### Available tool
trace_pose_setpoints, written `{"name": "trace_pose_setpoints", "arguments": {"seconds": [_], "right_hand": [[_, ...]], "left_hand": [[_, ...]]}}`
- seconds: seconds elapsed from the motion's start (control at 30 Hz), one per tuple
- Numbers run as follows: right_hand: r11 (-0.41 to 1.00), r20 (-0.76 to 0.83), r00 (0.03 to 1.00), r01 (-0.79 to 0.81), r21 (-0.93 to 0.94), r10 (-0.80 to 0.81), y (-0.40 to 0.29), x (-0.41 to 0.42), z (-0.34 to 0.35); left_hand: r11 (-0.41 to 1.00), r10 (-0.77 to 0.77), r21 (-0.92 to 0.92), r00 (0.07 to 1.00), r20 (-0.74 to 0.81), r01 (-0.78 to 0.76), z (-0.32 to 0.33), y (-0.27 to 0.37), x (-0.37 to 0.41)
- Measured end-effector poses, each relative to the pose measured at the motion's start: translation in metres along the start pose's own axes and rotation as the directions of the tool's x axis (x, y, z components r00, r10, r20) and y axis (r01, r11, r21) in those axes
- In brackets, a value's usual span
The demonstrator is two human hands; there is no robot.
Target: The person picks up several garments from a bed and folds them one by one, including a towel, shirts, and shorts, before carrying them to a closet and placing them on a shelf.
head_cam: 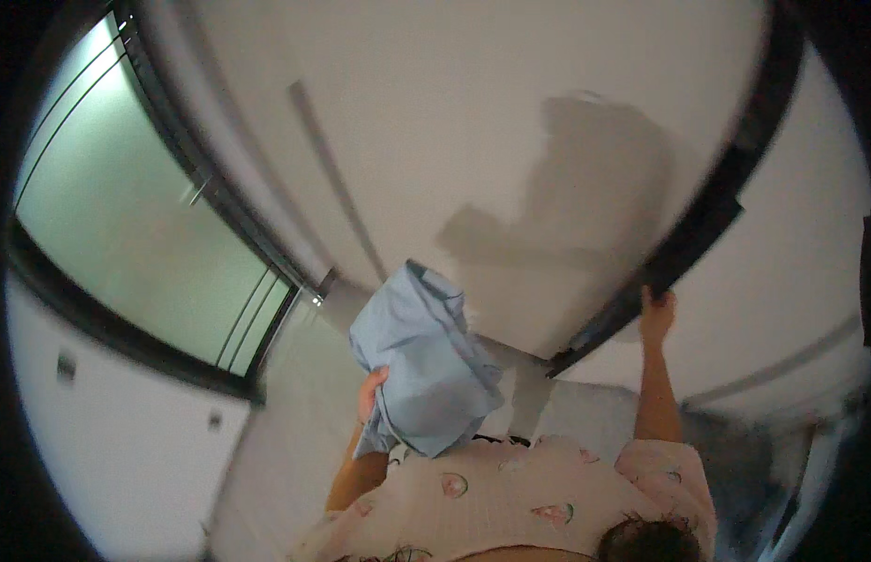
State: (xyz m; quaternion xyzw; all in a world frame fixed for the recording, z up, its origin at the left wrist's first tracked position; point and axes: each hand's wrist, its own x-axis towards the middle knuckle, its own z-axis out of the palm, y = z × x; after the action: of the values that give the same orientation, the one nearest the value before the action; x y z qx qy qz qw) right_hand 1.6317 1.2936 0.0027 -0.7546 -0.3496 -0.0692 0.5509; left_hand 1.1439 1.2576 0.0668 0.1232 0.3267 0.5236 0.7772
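Note:
A bundle of light blue cloth [435, 365], folded and creased, is held in my left hand [372, 393] at the lower centre, in front of my chest. Most of that hand's fingers are hidden under the cloth. Over on the right, my arm reaches forward and my right hand [658, 312] is at the edge of a long dark frame [688, 239], which looks like a door edge or jamb. Its fingers are partly hidden, so whether they grip the frame cannot be told.
A frosted glass door [147, 204] with a dark frame stands at the left. Ahead is a pale wall [435, 154] with shadows on it. White wall [126, 421] with small dark fittings lies at the lower left, beside the light floor [288, 435].

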Motion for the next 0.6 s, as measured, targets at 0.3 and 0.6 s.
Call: {"name": "trace_pose_setpoints", "arguments": {"seconds": [0.3, 0.6], "right_hand": [[0.985, -0.405, 0.906, -0.158, -0.064, 0.119, 0.014, -0.201, -0.217], [0.979, -0.681, 0.703, -0.166, 0.121, 0.203, 0.002, -0.214, -0.27]], "left_hand": [[0.904, -0.381, 0.34, 0.85, 0.363, 0.26, 0.065, -0.042, -0.013], [0.773, -0.578, 0.56, 0.695, 0.428, 0.299, 0.094, -0.034, 0.045]]}}
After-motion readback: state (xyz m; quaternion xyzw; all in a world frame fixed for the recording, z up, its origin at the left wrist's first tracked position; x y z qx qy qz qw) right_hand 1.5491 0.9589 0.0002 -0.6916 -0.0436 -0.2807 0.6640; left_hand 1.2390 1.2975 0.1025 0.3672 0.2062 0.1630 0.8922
